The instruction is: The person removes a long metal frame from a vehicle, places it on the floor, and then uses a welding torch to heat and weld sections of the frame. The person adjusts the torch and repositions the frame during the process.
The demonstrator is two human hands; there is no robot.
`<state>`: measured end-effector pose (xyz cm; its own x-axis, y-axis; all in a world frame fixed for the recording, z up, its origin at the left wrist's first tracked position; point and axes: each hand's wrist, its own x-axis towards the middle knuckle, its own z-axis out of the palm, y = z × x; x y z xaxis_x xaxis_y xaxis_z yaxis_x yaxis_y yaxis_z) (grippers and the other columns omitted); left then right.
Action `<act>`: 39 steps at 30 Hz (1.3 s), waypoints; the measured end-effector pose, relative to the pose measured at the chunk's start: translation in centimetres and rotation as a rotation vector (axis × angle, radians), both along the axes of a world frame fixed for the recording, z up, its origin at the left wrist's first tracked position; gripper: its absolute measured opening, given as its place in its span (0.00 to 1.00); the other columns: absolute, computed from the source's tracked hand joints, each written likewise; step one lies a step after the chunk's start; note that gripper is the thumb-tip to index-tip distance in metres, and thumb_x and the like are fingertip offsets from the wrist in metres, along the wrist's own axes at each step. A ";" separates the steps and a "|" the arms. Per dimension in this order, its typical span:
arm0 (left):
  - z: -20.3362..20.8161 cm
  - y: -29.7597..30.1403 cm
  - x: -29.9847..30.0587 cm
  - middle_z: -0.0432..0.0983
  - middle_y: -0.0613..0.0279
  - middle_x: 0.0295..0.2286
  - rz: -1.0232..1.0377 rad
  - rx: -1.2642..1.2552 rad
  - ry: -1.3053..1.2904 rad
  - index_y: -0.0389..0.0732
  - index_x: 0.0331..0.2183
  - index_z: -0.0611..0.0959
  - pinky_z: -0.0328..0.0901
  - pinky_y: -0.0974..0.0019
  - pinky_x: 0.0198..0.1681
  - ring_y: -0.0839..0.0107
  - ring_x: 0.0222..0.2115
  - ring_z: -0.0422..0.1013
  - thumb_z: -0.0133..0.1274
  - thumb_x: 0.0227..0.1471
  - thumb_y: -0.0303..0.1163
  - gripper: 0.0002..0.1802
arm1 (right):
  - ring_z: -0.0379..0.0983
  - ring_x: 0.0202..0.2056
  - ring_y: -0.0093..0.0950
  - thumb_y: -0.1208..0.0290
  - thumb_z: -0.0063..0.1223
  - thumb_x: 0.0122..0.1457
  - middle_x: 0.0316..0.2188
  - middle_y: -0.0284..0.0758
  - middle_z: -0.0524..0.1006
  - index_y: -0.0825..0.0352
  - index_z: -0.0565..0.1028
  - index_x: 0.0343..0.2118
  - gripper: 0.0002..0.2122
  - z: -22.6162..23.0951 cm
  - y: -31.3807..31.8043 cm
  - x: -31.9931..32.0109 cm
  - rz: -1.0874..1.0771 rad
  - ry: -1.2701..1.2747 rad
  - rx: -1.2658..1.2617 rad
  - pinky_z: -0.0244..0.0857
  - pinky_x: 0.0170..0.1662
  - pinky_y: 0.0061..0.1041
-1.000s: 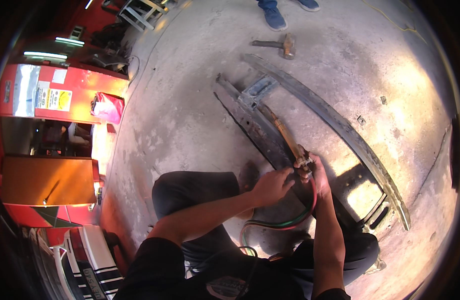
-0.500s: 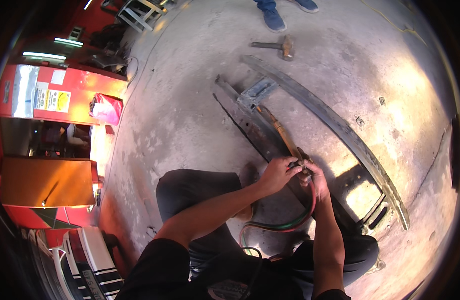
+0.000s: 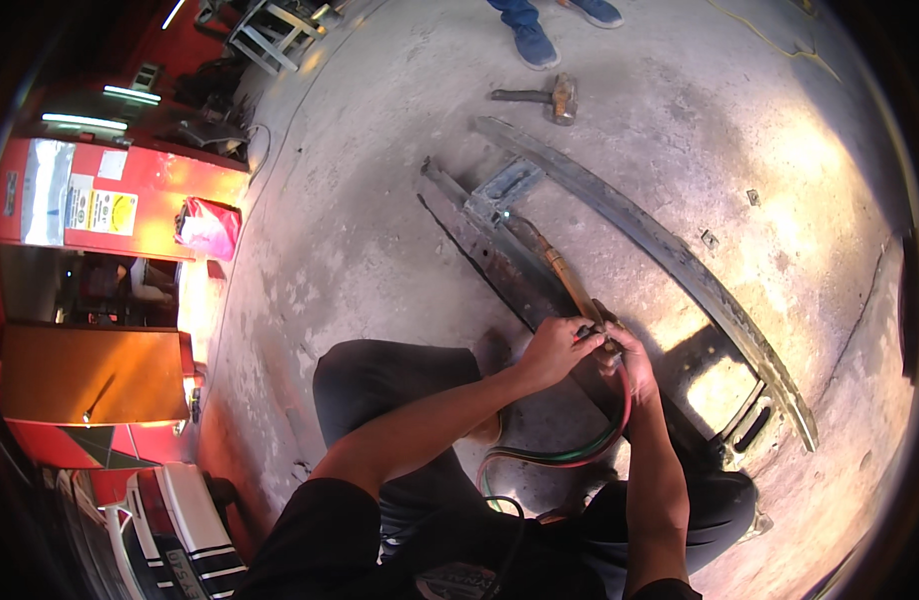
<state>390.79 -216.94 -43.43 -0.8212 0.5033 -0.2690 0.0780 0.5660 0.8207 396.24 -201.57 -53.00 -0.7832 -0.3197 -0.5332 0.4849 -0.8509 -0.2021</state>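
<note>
A brass-coloured gas torch point(image 3: 570, 283) points away from me over a metal frame, its handle end in my right hand point(image 3: 628, 356). Closed fingertips of my left hand point(image 3: 558, 350) pinch the valve end of the torch, where a little red and black shows. Red and green hoses point(image 3: 580, 453) curve down from the handle toward my legs. At the torch's far end, a small bright spot point(image 3: 507, 214) glows by the frame's crosspiece point(image 3: 510, 185). The long dark metal beam point(image 3: 530, 283) lies beneath the torch; my hands hide part of it.
A long curved metal bar point(image 3: 660, 237) lies to the right on the concrete floor point(image 3: 340, 200). Farther off are a hammer point(image 3: 563, 98) and another person's blue shoes point(image 3: 536, 46). Red cabinets point(image 3: 160, 190) and a white vehicle part point(image 3: 185, 510) stand at left.
A small bright spot now shows at the torch's far end. The view has shifted slightly, moving the floor objects a little left. Both hands keep nearly the same grip.
</note>
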 end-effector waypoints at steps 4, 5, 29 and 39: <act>0.1 -0.1 0.0 0.79 0.51 0.26 0.013 -0.024 0.004 0.34 0.39 0.83 0.67 0.65 0.33 0.69 0.25 0.73 0.57 0.56 0.36 0.15 | 0.64 0.14 0.17 0.64 0.54 0.61 0.21 0.27 0.71 0.63 0.72 0.41 0.10 0.1 -0.1 -0.2 0.016 0.002 0.014 0.56 0.13 0.14; 0.2 -0.1 -0.2 0.79 0.51 0.26 0.024 -0.030 0.010 0.33 0.39 0.83 0.67 0.65 0.33 0.69 0.25 0.73 0.57 0.56 0.36 0.15 | 0.64 0.14 0.17 0.63 0.54 0.61 0.21 0.27 0.71 0.63 0.72 0.42 0.11 0.1 -0.1 -0.3 0.023 -0.024 0.028 0.56 0.13 0.14; 9.7 -2.2 4.7 0.76 0.46 0.22 -0.865 -0.475 0.012 0.37 0.28 0.78 0.68 0.47 0.32 0.46 0.26 0.75 0.51 0.57 0.40 0.16 | 0.61 0.15 0.17 0.53 0.46 0.63 0.29 0.35 0.73 0.59 0.63 0.62 0.27 1.3 0.1 -0.6 0.033 0.080 -0.041 0.53 0.14 0.14; 6.1 -2.7 4.7 0.78 0.47 0.22 -0.856 -0.540 0.005 0.38 0.27 0.83 0.71 0.49 0.32 0.48 0.27 0.77 0.51 0.54 0.39 0.15 | 0.61 0.15 0.16 0.53 0.46 0.63 0.27 0.34 0.73 0.64 0.68 0.52 0.21 0.9 -1.0 -2.0 0.032 0.073 -0.143 0.54 0.14 0.14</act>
